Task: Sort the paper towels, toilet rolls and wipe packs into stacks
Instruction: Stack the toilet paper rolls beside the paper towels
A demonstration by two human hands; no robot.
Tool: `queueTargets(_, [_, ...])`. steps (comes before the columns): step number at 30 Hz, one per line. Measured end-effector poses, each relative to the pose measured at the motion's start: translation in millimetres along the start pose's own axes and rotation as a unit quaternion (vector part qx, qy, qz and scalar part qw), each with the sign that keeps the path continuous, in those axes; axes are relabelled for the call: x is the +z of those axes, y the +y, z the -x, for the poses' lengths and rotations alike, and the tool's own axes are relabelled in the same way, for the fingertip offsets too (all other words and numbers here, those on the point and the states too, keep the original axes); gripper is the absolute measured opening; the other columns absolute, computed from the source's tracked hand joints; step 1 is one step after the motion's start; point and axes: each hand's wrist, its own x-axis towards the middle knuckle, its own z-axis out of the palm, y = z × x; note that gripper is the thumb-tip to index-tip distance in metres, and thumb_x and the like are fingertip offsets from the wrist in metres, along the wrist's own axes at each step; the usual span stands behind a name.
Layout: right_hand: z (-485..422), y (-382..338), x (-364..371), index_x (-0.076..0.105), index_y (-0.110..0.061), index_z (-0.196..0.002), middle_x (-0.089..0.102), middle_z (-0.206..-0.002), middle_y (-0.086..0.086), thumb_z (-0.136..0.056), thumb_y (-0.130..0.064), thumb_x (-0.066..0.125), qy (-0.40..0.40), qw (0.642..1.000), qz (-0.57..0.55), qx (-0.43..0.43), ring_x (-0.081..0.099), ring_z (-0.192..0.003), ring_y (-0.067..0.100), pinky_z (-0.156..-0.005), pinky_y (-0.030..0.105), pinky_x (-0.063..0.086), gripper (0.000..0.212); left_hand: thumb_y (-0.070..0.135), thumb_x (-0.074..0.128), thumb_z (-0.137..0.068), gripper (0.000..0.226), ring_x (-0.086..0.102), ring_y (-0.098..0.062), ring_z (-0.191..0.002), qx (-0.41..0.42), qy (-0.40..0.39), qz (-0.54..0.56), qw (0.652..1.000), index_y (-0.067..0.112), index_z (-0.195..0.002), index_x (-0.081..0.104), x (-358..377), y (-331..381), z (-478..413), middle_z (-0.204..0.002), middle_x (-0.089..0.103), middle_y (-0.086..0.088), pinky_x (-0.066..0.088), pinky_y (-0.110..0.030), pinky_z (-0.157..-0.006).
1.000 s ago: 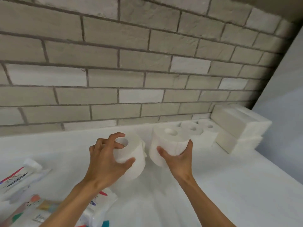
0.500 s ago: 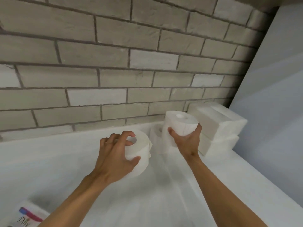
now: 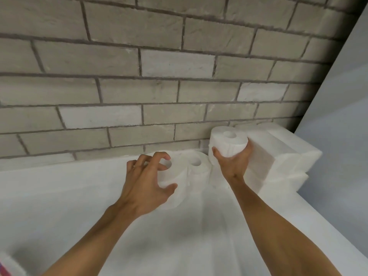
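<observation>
Now | white counter [image 3: 59,206], brick wall [image 3: 139,76] | left grip [image 3: 145,184] clasps low roll [image 3: 178,176] | right grip [image 3: 233,166] clasps raised roll [image 3: 229,144]

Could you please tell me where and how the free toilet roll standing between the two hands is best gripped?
Grip the middle roll by its curved side wall, coming from above and the front. It stands upright, core hole up; the left roll under the left hand crowds one flank, and the right hand holds the raised roll above the other.
</observation>
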Motion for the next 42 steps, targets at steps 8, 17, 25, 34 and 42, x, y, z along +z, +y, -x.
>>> queueTargets(8, [6, 5, -7, 0.018, -0.021, -0.145, 0.034, -0.144, 0.003, -0.056, -0.045, 0.09, 0.015, 0.999, -0.024, 0.019, 0.04, -0.132, 0.022, -0.112, 0.04, 0.038, 0.117, 0.048, 0.08, -0.067, 0.063, 0.038, -0.001, -0.114, -0.006, -0.031, -0.001, 1.0, 0.05, -0.111, 0.034, 14, 12, -15, -0.104, 0.059, 0.024, 0.013, -0.004, -0.092])
queueTargets(17, [109, -25, -46, 0.005, -0.034, -0.15, 0.026, -0.145, -0.021, -0.066, -0.03, 0.086, -0.4, 0.91, -0.084, -0.061, 0.029, -0.128, -0.016, -0.094, -0.002, 0.029, 0.116, 0.048, 0.081, -0.066, 0.063, 0.043, -0.005, -0.114, -0.012, -0.023, -0.003, 1.0, 0.042, -0.116, 0.042, 21, 28, -23, -0.102, 0.061, 0.022, 0.02, -0.018, -0.09])
queueTargets(25, [127, -36, -19, 0.002, -0.044, -0.144, 0.032, -0.142, -0.016, -0.061, -0.009, 0.092, -0.369, 0.912, -0.179, -0.02, 0.046, -0.122, -0.005, -0.079, 0.023, 0.057, 0.127, 0.047, 0.081, -0.065, 0.065, 0.037, -0.003, -0.113, -0.013, -0.028, 0.015, 0.999, 0.043, -0.116, 0.041, 26, 46, -21, -0.106, 0.064, 0.022, 0.02, -0.016, -0.088])
queueTargets(34, [126, -40, -10, 0.026, -0.032, -0.142, 0.047, -0.137, -0.01, -0.052, -0.024, 0.097, -0.289, 0.941, -0.173, -0.026, 0.052, -0.124, 0.012, -0.093, 0.041, 0.056, 0.115, 0.049, 0.082, -0.066, 0.064, 0.031, -0.006, -0.116, -0.039, -0.038, 0.053, 0.997, 0.041, -0.118, 0.045, 20, 46, -18, -0.114, 0.057, 0.025, 0.027, -0.019, -0.092])
queueTargets(42, [121, -48, -15, 0.028, -0.036, -0.138, 0.047, -0.132, -0.02, -0.052, -0.022, 0.097, -0.27, 0.947, -0.164, -0.05, 0.05, -0.122, 0.002, -0.096, 0.032, 0.054, 0.111, 0.063, 0.079, -0.061, 0.087, 0.027, -0.011, -0.129, -0.036, -0.029, 0.06, 0.997, 0.041, -0.133, 0.038, 14, 41, -17, -0.12, 0.035, 0.026, 0.034, -0.034, -0.105])
